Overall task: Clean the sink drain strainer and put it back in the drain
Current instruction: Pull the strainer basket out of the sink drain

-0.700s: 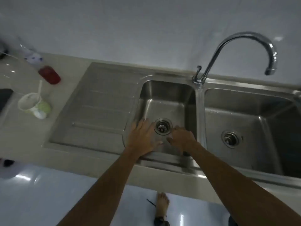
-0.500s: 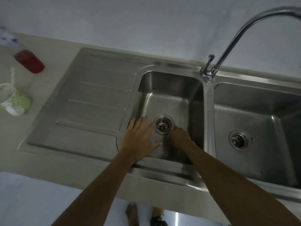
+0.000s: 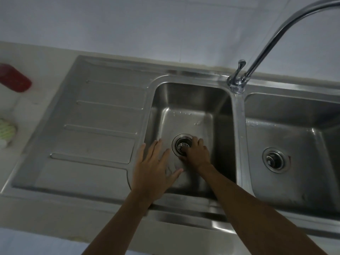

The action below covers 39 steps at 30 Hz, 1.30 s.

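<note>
The round metal drain strainer with small holes sits in the drain of the small middle basin. My right hand reaches down into that basin. Its fingers curl over the strainer's right half and centre, with the thumb at the drain's lower rim, so that side of the strainer is hidden. My left hand is spread flat, fingers apart, over the basin's left edge just left of the drain, and holds nothing.
A ribbed steel drainboard lies to the left. A larger basin with its own drain plug is on the right. The curved faucet stands between the basins. A red object and a green-white item sit on the counter's left.
The view has moved closer and to the right. My right hand has slid forward from beside the drain onto the strainer. My left hand has stayed spread beside it.
</note>
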Each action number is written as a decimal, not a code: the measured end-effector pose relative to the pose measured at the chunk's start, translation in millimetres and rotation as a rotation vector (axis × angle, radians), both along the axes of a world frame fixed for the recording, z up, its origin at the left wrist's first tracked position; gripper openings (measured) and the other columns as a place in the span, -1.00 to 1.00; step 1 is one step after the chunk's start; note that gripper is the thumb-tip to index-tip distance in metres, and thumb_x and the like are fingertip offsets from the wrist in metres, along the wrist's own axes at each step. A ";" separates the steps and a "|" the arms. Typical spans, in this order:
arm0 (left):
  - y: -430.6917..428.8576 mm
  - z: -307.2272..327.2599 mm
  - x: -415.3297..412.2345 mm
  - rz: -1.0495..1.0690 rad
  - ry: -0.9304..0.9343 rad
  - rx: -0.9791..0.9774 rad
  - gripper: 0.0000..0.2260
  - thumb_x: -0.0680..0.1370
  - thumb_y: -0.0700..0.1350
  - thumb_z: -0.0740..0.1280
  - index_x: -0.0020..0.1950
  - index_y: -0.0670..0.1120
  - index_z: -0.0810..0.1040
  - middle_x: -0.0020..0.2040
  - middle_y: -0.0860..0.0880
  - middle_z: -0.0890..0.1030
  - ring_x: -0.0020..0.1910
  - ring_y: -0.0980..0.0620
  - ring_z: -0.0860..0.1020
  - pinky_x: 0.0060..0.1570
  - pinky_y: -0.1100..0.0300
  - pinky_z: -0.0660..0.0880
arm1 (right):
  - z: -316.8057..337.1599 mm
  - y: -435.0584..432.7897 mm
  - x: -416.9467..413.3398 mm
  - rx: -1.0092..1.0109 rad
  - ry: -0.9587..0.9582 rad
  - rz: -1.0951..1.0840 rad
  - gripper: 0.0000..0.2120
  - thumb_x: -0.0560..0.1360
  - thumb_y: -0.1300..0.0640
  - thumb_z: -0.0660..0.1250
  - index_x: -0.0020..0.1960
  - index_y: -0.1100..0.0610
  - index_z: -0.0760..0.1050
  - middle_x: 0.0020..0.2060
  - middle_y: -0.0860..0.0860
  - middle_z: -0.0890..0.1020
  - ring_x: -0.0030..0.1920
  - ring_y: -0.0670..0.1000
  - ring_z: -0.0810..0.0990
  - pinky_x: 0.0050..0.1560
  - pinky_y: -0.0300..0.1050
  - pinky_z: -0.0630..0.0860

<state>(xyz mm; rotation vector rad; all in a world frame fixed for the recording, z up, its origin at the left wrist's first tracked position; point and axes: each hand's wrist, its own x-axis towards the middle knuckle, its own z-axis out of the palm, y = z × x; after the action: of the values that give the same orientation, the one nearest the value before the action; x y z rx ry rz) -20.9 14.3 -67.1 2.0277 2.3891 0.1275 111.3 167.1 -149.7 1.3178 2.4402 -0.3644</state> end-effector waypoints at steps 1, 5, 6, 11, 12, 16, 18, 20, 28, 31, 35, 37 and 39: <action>0.2 -0.2 -0.5 0.000 0.001 0.005 -0.27 0.58 0.47 0.04 0.41 -0.06 0.56 0.57 -0.17 0.39 0.56 -0.12 0.35 0.55 -0.23 0.18 | -1.0 1.5 0.1 0.015 0.016 0.012 -0.54 0.53 -0.26 0.34 0.33 -0.05 0.56 0.44 0.16 0.27 0.35 0.19 0.30 0.27 0.13 0.46; 1.5 -2.3 -1.8 -0.003 0.014 -0.011 -0.29 0.59 0.44 0.08 0.49 -0.05 0.50 0.64 -0.17 0.25 0.63 -0.13 0.22 0.56 -0.24 0.15 | -4.6 5.3 1.5 -0.028 0.089 0.044 -0.59 0.56 -0.18 0.34 0.35 -0.06 0.55 0.52 0.10 0.24 0.41 0.19 0.29 0.32 0.14 0.39; 2.0 -3.3 -1.8 -0.001 0.017 -0.027 -0.28 0.59 0.44 0.07 0.53 -0.05 0.45 0.67 -0.15 0.20 0.65 -0.12 0.16 0.57 -0.24 0.12 | -5.4 6.2 1.9 -0.020 0.100 0.048 -0.59 0.56 -0.17 0.34 0.36 -0.05 0.54 0.52 0.10 0.26 0.40 0.19 0.30 0.32 0.13 0.39; 3.1 -7.7 -3.8 0.005 -0.012 -0.037 -0.20 0.60 0.46 0.01 0.63 -0.10 0.26 0.69 -0.11 0.12 0.67 -0.09 0.07 0.59 -0.23 0.10 | -1.1 4.9 1.1 0.048 0.153 0.003 -0.32 0.53 -0.16 0.38 0.55 0.02 0.24 0.48 0.10 0.37 0.36 0.17 0.42 0.30 0.12 0.42; 3.6 -7.2 -3.5 0.007 -0.017 -0.042 -0.18 0.61 0.46 0.01 0.64 -0.12 0.23 0.69 -0.12 0.12 0.68 -0.09 0.07 0.59 -0.22 0.11 | 3.2 4.1 1.7 0.060 0.183 -0.023 -0.27 0.52 -0.16 0.39 0.57 0.06 0.20 0.47 0.10 0.38 0.36 0.16 0.43 0.31 0.11 0.42; 3.3 1.4 -0.2 -0.014 -0.029 -0.087 -0.20 0.64 0.40 -0.01 0.66 -0.17 0.17 0.68 -0.14 0.10 0.67 -0.09 0.06 0.62 -0.16 0.07 | 46.3 -1.0 15.7 0.131 0.306 -0.071 -0.20 0.51 -0.23 0.38 0.58 0.13 0.19 0.46 0.08 0.42 0.38 0.11 0.44 0.35 0.08 0.43; 2.3 9.2 4.1 -0.052 -0.049 -0.091 -0.22 0.65 0.37 -0.05 0.65 -0.19 0.18 0.67 -0.14 0.09 0.66 -0.09 0.08 0.63 -0.14 0.06 | 80.8 -3.8 35.5 0.236 0.394 -0.092 -0.20 0.45 -0.28 0.42 0.52 0.12 0.31 0.39 0.07 0.51 0.32 0.11 0.51 0.27 0.05 0.49; 7.1 20.2 16.3 -0.099 -0.093 -0.072 -0.21 0.65 0.38 -0.07 0.66 -0.18 0.17 0.67 -0.14 0.10 0.66 -0.09 0.11 0.63 -0.13 0.05 | 115.8 -7.4 65.7 0.348 0.470 -0.119 -0.21 0.39 -0.31 0.44 0.46 0.11 0.39 0.29 0.05 0.57 0.23 0.10 0.55 0.20 0.02 0.54; 69.9 57.1 150.4 -0.402 -0.162 -0.033 -0.13 0.60 0.47 -0.01 0.68 -0.16 0.11 0.69 -0.10 0.04 0.68 -0.07 0.04 0.64 -0.12 -0.02 | 162.1 -20.1 227.2 0.414 0.554 -0.476 -0.24 0.29 -0.22 0.58 0.37 0.09 0.47 0.21 0.01 0.60 0.21 0.07 0.58 0.23 -0.12 0.48; 83.6 49.3 198.3 -0.438 -0.169 -0.056 -0.13 0.60 0.48 -0.02 0.69 -0.13 0.09 0.69 -0.10 0.05 0.68 -0.05 0.03 0.64 -0.07 -0.10 | 145.2 -17.0 267.0 0.261 0.497 -0.503 -0.22 0.29 -0.16 0.61 0.38 0.13 0.44 0.30 0.06 0.54 0.32 0.11 0.52 0.29 0.03 0.54; 100.6 25.0 228.3 -0.433 -0.127 -0.070 -0.14 0.60 0.47 -0.01 0.67 -0.13 0.15 0.68 -0.12 0.14 0.66 -0.09 0.13 0.64 -0.09 -0.03 | 108.5 4.6 295.9 0.067 0.389 -0.486 -0.16 0.30 -0.12 0.63 0.42 0.21 0.38 0.37 0.15 0.47 0.38 0.21 0.46 0.36 0.11 0.47; 111.4 13.5 233.7 -0.402 -0.092 -0.074 -0.15 0.61 0.47 -0.01 0.67 -0.13 0.16 0.68 -0.13 0.14 0.65 -0.11 0.16 0.62 -0.16 0.08 | 86.6 18.7 300.2 -0.063 0.326 -0.437 -0.15 0.33 -0.08 0.62 0.44 0.24 0.33 0.36 0.22 0.46 0.34 0.26 0.48 0.28 0.11 0.50; 122.1 7.4 240.2 -0.382 -0.067 -0.074 -0.16 0.60 0.46 0.02 0.66 -0.13 0.19 0.68 -0.13 0.16 0.65 -0.11 0.18 0.60 -0.18 0.13 | 67.3 30.9 300.4 -0.134 0.265 -0.353 -0.22 0.38 -0.04 0.58 0.41 0.29 0.32 0.33 0.27 0.46 0.30 0.28 0.51 0.21 0.10 0.52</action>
<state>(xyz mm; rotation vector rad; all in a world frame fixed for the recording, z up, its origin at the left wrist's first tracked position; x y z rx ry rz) 219.3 136.4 -59.7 2.3529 1.8952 0.0996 411.7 198.0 -82.4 1.7349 2.3260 -0.8254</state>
